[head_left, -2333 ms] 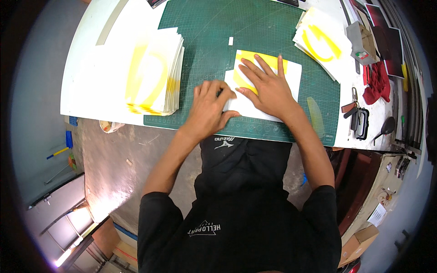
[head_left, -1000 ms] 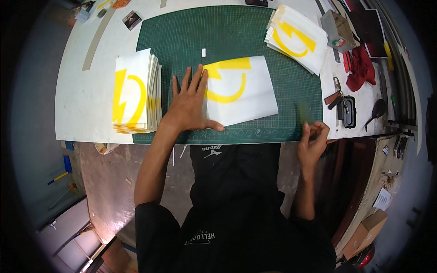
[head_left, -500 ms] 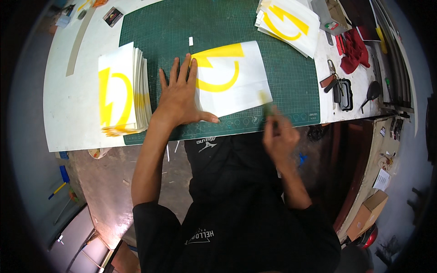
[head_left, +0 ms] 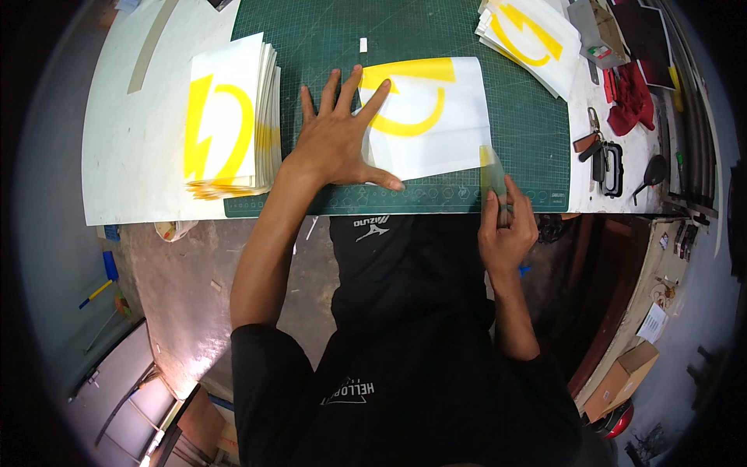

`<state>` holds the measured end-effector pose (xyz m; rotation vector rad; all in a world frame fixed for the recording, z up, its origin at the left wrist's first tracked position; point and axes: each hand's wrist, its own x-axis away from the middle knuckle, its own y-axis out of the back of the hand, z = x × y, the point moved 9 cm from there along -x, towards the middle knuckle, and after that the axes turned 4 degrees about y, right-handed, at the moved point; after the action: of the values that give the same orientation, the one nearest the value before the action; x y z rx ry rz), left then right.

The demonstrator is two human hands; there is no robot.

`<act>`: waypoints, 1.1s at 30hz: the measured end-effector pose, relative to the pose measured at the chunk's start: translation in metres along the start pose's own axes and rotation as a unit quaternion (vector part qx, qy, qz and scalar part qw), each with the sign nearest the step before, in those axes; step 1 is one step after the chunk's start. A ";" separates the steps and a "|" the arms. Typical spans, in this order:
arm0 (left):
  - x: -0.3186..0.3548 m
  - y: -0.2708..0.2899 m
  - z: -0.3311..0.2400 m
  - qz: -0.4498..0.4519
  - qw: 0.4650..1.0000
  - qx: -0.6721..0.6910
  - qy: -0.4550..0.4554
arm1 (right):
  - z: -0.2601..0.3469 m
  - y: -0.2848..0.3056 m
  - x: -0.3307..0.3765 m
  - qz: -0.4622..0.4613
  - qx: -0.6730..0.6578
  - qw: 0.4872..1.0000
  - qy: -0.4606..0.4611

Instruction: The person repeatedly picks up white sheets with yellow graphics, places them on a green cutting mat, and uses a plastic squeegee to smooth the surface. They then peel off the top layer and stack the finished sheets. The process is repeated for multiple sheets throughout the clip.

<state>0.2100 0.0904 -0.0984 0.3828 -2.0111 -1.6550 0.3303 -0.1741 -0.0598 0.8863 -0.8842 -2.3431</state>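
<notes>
My left hand (head_left: 341, 132) lies flat with fingers spread on the left edge of a white sheet with a yellow curved shape (head_left: 432, 117), pressing it onto the green cutting mat (head_left: 420, 31). My right hand (head_left: 506, 229) grips a thin translucent greenish strip, like a ruler or scraper (head_left: 492, 171), at the table's near edge; its tip touches the sheet's lower right corner.
A thick stack of white sheets with yellow shapes (head_left: 229, 117) sits to the left on the white table (head_left: 128, 156). Another stack (head_left: 533, 35) lies at the back right. Keys (head_left: 603, 159), red cloth (head_left: 629, 97) and small tools crowd the right end.
My right hand left the sheet, picked up the translucent strip at the mat's right and brought it to the sheet's lower right corner. My left hand shifted onto the sheet's left edge.
</notes>
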 end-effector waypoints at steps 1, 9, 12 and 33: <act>0.000 0.000 -0.001 0.001 1.000 -0.002 0.000 | 0.003 -0.005 0.004 0.009 -0.024 1.000 -0.013; -0.004 -0.005 0.000 -0.025 1.000 0.015 -0.011 | 0.092 -0.035 0.028 0.145 -0.221 0.960 0.094; 0.003 0.002 -0.006 -0.030 0.999 0.010 -0.022 | 0.057 -0.005 0.012 0.064 -0.180 0.977 0.096; 0.007 0.006 -0.035 -0.051 0.995 0.082 -0.037 | 0.040 -0.100 -0.105 0.096 -0.032 0.979 0.178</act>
<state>0.2233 0.0594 -0.0863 0.4970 -2.2229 -1.5900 0.3529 -0.0254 -0.0652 1.0983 -0.7065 -1.9556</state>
